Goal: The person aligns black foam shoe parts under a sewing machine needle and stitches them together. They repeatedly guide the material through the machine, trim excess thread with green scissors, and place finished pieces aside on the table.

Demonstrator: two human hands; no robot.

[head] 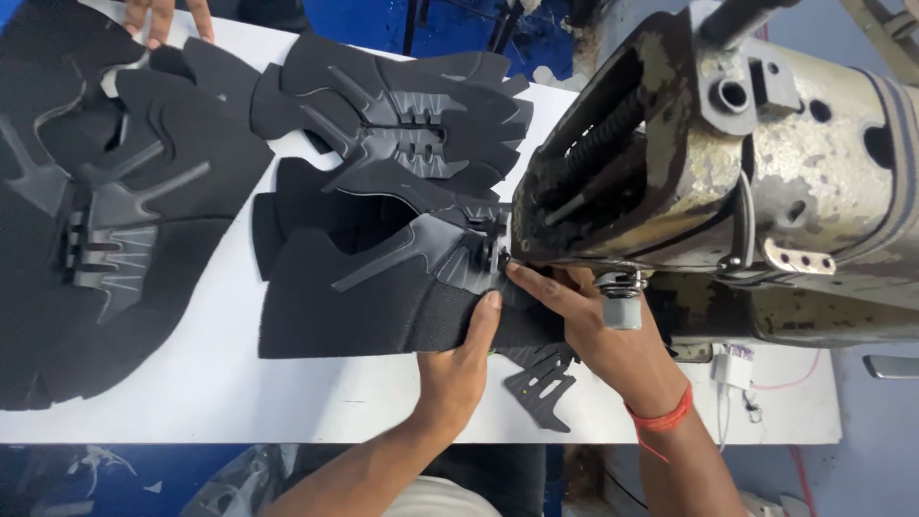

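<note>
A black mesh shoe upper piece with a grey overlay lies flat on the white table, its right end under the head of a worn sewing machine. My left hand presses flat on the piece's lower right part, thumb stretched up along it. My right hand, with a red thread on the wrist, holds the fabric edge right at the needle area, fingers pinching the material. A small grey cut-out overlay piece lies between my wrists.
Stacks of similar black upper pieces cover the left of the table, and another stack lies at the back. Another person's fingers rest at the far left edge. A white cable plug hangs by the machine base.
</note>
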